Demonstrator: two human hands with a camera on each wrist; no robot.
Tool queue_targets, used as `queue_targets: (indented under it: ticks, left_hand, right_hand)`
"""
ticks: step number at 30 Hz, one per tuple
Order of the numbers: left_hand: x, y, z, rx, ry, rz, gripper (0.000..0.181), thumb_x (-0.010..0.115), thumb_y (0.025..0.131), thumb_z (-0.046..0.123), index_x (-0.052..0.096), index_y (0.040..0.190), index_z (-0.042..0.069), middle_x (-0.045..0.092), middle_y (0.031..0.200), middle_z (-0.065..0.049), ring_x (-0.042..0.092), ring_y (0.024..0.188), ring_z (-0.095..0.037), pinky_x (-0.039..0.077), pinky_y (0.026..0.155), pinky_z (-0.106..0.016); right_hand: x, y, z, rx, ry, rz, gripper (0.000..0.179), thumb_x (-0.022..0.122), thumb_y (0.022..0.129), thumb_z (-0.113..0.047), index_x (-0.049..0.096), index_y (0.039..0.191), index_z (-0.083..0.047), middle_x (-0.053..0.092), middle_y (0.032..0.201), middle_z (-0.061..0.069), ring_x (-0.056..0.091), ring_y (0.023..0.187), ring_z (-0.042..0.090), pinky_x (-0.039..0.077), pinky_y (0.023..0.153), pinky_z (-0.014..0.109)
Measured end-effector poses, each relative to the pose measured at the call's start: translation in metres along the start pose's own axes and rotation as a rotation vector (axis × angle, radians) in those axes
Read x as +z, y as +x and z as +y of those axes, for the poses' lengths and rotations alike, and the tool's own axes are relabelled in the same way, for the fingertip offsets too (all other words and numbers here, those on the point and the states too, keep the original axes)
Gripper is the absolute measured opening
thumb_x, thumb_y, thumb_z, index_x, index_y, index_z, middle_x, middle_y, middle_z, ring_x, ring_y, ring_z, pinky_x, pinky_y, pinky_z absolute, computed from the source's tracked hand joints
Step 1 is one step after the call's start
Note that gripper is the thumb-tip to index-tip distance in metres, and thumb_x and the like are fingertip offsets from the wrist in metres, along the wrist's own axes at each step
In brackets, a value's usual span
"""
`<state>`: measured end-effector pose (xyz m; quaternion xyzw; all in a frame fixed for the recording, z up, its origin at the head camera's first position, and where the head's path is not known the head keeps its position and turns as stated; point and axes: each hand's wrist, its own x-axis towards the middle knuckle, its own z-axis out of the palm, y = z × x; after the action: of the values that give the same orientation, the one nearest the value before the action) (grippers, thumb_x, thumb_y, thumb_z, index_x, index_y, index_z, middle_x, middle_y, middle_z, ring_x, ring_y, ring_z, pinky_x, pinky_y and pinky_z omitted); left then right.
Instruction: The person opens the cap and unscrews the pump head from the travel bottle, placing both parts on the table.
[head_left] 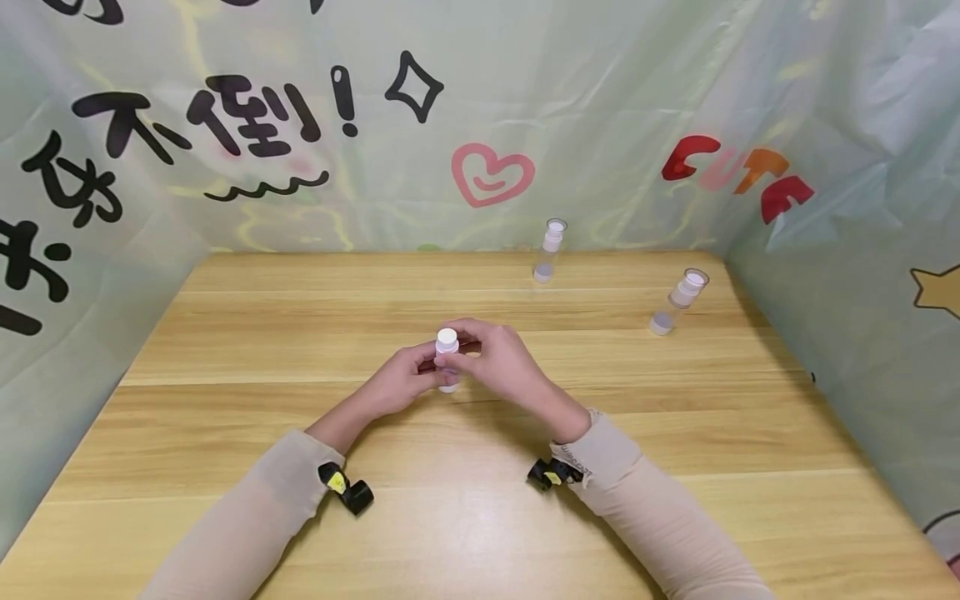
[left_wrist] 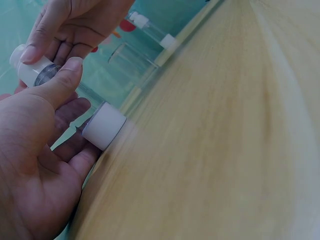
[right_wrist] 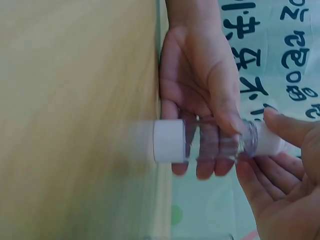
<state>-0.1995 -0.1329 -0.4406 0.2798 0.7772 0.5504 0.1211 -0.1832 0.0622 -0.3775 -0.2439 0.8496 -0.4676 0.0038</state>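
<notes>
A small clear bottle with a white base and white top stands upright between the two hands, its base right at the tabletop. My left hand holds the clear body from the left, thumb on one side and fingers behind. From the other side my right hand pinches the white top between thumb and fingers; the right wrist view shows this white part in its grip. Beyond the hands, a clear hollow cylinder appears in the left wrist view.
Two similar bottles with white tops under clear covers stand farther off: one bottle near the table's back edge, another bottle to the right. A printed curtain borders the wooden table. Black wrist cameras sit at both sleeves.
</notes>
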Motion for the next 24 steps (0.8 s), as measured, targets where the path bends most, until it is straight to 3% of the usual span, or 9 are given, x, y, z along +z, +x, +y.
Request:
queue_targets:
  ticks: [5,10,24]
  left_hand:
    - [0.000,0.000,0.000,0.002,0.012,0.003,0.040,0.070,0.092,0.025,0.062,0.128,0.008,0.066,0.121,-0.005,0.064,0.105,-0.018,0.054,0.088,-0.032]
    - [0.000,0.000,0.001,-0.013,0.011,0.001,0.041,0.071,0.092,0.025,0.061,0.128,0.007,0.066,0.121,-0.006,0.063,0.106,-0.019,0.054,0.089,-0.033]
    - [0.002,0.000,0.003,-0.083,0.002,0.005,0.043,0.069,0.093,0.014,0.057,0.132,0.002,0.062,0.127,-0.015,0.060,0.114,-0.026,0.051,0.095,-0.041]
  right_hand:
    - [-0.007,0.002,0.004,0.001,0.033,-0.076,0.033,0.076,0.088,-0.019,0.068,0.119,-0.009,0.070,0.108,-0.001,0.066,0.098,0.009,0.054,0.085,0.022]
    - [-0.013,0.004,0.006,-0.024,0.041,-0.136,0.034,0.073,0.090,-0.016,0.067,0.122,-0.007,0.070,0.113,0.003,0.065,0.103,0.012,0.053,0.089,0.025]
    - [-0.025,0.005,0.012,-0.028,0.091,-0.188,0.035,0.072,0.089,-0.010,0.066,0.123,-0.002,0.071,0.112,0.007,0.066,0.103,0.015,0.054,0.089,0.030]
